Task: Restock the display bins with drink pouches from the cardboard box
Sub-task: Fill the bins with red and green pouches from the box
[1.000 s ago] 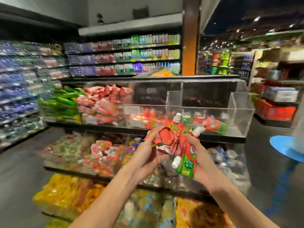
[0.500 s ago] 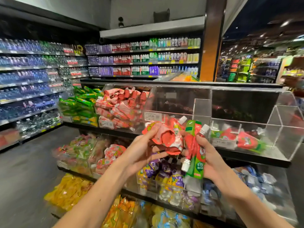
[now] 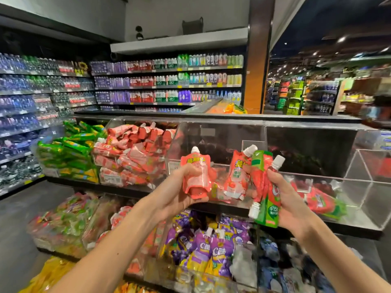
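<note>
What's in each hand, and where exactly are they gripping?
Left hand grips one pink pouch by its lower half. Right hand clutches a bunch of red-and-green pouches around their middles.

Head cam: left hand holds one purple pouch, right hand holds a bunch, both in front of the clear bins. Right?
No: the head view shows the left hand holding one pink pouch, not purple. The right hand holds a bunch, both in front of the clear bins.
</note>
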`<state>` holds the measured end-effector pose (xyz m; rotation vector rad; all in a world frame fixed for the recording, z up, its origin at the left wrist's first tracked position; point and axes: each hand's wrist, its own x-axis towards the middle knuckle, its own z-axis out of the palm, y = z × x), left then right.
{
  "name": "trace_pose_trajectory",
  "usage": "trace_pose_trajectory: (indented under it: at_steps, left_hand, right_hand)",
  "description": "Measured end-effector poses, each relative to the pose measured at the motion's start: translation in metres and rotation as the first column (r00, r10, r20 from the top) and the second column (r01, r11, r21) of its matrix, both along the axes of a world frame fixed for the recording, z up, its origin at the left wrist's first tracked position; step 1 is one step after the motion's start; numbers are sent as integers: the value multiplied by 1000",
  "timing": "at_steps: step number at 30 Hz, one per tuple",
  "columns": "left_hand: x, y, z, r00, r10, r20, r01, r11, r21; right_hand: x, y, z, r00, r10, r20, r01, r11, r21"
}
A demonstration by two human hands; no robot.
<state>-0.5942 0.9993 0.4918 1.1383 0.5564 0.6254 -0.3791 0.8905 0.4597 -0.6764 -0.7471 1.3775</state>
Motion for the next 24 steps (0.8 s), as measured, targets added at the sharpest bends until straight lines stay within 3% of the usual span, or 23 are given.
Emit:
trace_pose_trajectory:
  at_steps: [4,9,17,24]
  left_hand:
    - [14,42,25,992,12,-127,11,984,180]
    - [53,107,46,923,151,-354,91,809,581]
    - [136,170,37,855,69,-514,252,811,528]
    - [189,180,17,672,120,-731,417,753,508]
  right_hand:
    - [7,13,27,997,-70,-25,70,997,30]
    - [9,39,55,974,-223,-42,226,972,71]
    - [17,56,65,944,-331,-19,331,943,30]
    - [24,62,57,946,-325,-1,325,946,7]
